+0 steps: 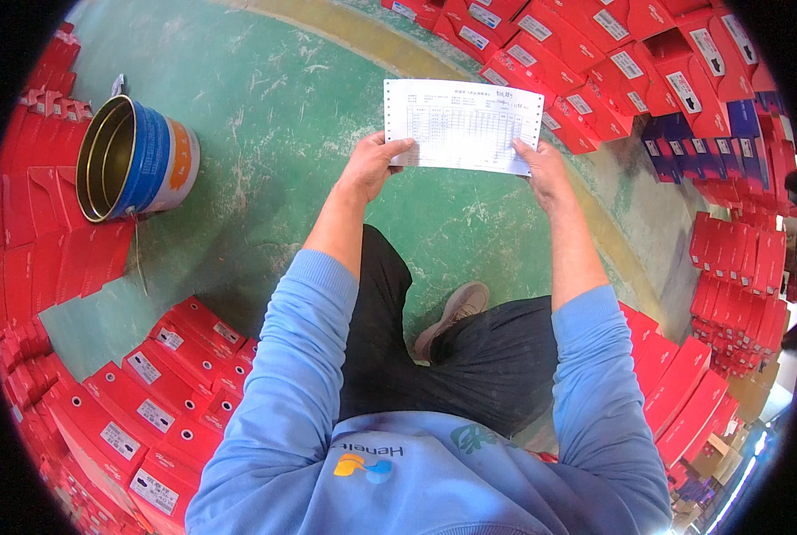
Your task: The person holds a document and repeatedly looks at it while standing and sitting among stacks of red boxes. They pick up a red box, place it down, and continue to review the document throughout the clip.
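A white sheet of continuous-form paper (pixel 462 124), with punched holes along both side edges, is stretched between my hands above the floor. It bears a printed table and some handwriting. My left hand (pixel 368 164) grips its lower left corner, the thumb on top and the fingers behind. My right hand (pixel 545 170) pinches the lower right corner in the same way. The fingers behind the paper are mostly hidden. Below the sheet are my dark trousers and one light shoe (pixel 462 307).
Red shoeboxes are stacked at the upper right (pixel 565 60), lower left (pixel 164 401), lower right (pixel 679 388) and far left (pixel 44 227). Dark blue boxes (pixel 703 150) stand at the right. An open blue metal bucket (pixel 148 157) is at the left, by the green floor (pixel 251 134).
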The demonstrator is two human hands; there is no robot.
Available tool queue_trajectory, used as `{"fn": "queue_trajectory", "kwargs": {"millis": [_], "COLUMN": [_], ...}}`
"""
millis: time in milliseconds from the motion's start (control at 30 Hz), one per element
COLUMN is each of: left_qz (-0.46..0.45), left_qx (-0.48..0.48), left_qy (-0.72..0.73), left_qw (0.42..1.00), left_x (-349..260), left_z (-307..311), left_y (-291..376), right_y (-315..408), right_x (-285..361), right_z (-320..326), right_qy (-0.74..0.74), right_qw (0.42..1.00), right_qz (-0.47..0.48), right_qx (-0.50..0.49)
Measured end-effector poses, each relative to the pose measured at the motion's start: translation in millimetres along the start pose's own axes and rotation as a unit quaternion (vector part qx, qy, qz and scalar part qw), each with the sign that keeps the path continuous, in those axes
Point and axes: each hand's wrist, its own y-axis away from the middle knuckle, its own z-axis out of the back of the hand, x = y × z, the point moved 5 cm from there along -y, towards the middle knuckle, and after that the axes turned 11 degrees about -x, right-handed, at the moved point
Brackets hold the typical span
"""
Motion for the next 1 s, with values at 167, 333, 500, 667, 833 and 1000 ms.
{"fn": "queue_trajectory", "kwargs": {"millis": [167, 333, 500, 667, 833, 1000], "left_qz": [-0.001, -0.002, 0.0, -0.005, -0.005, 0.004], "left_qx": [0.0, -0.001, -0.004, 0.003, -0.004, -0.006], "left_qy": [0.011, 0.015, 0.013, 0.016, -0.001, 0.0], "left_qw": [1.0, 1.0, 1.0, 1.0, 1.0, 1.0], "left_x": [-0.4, -1.6, -1.3, -0.5, -0.2, 4.4], "left_z": [0.3, -1.4, -1.3, -0.4, -1.9, 3.4], "left_y": [-0.4, 1.7, 1.5, 0.9, 0.8, -4.2], "right_y": [-1.8, 0.8, 3.3, 6.6, -4.3, -4.5], "right_x": [-1.0, 1.1, 4.0, 6.9, -3.0, -1.3], "right_z": [-0.5, -0.8, -2.2, -3.0, 1.5, -1.3], "right_qy": [-0.008, -0.01, -0.013, -0.01, -0.022, -0.013], "right_qw": [1.0, 1.0, 1.0, 1.0, 0.999, 0.999], "right_qz": [0.001, -0.004, -0.003, -0.005, 0.004, 0.006], "right_qx": [0.005, 0.006, 0.007, 0.004, 0.026, 0.037]}}
